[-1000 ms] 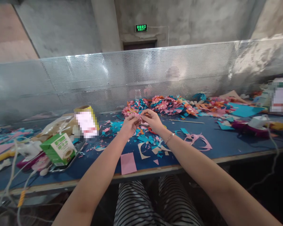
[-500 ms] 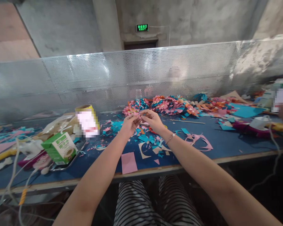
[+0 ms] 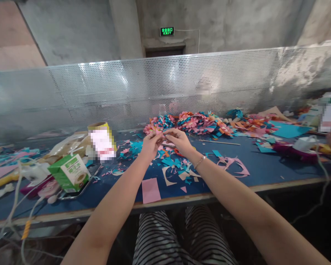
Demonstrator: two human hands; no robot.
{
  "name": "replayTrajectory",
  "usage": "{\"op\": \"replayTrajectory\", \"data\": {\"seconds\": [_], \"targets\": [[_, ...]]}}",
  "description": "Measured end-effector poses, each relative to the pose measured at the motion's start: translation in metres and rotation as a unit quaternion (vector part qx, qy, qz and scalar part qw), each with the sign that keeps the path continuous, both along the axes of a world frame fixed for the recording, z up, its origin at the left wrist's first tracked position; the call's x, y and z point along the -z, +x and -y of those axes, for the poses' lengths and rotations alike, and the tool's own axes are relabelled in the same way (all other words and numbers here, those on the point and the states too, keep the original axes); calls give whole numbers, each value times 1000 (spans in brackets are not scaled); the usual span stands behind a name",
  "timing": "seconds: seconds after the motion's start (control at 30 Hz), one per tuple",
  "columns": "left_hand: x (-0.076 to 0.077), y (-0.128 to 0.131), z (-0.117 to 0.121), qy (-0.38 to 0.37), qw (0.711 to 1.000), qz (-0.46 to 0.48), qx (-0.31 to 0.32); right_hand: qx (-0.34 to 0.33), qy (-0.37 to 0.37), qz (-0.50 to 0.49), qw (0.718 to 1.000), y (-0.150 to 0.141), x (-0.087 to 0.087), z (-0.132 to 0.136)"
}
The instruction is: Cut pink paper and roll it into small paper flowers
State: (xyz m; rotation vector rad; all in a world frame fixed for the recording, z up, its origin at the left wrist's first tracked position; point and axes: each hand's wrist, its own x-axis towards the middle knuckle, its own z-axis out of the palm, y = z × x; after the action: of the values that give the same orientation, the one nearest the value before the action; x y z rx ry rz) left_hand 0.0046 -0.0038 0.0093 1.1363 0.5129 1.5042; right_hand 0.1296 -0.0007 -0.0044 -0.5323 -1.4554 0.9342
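My left hand point(image 3: 151, 144) is closed in a pinch on a small pink paper piece point(image 3: 159, 132) with pointed edges, held above the table. My right hand point(image 3: 180, 141) meets it from the other side, thumb and fingers drawn together close to the same piece. What those right fingertips grip is too small to make out. Beneath both hands lie blue paper scraps point(image 3: 172, 162) and a cream cut-out offcut point(image 3: 168, 177). Behind them sits a heap of pink, blue and orange paper flowers point(image 3: 193, 123).
A pink paper square point(image 3: 151, 190) lies at the table's front edge. To the left stand a green-and-white drink carton point(image 3: 70, 173) and a yellow tin point(image 3: 108, 136). On the right are a thin stick point(image 3: 220, 142) and a pink offcut point(image 3: 234, 165). A perforated metal screen point(image 3: 99, 92) closes the back.
The pink piece now shows more above my left fingertips, and the fingers have shifted slightly. Both arms stay nearly in place.
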Motion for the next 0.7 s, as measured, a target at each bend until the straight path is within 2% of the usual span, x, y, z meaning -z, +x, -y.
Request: {"op": "replayTrajectory", "data": {"seconds": [0.43, 0.7], "targets": [[5, -3, -7, 55, 998, -27, -33, -57, -72, -65, 994, -1, 2, -5], [6, -3, -10, 73, 993, -52, -72, -47, -58, -48, 996, -1, 2, -4]]}}
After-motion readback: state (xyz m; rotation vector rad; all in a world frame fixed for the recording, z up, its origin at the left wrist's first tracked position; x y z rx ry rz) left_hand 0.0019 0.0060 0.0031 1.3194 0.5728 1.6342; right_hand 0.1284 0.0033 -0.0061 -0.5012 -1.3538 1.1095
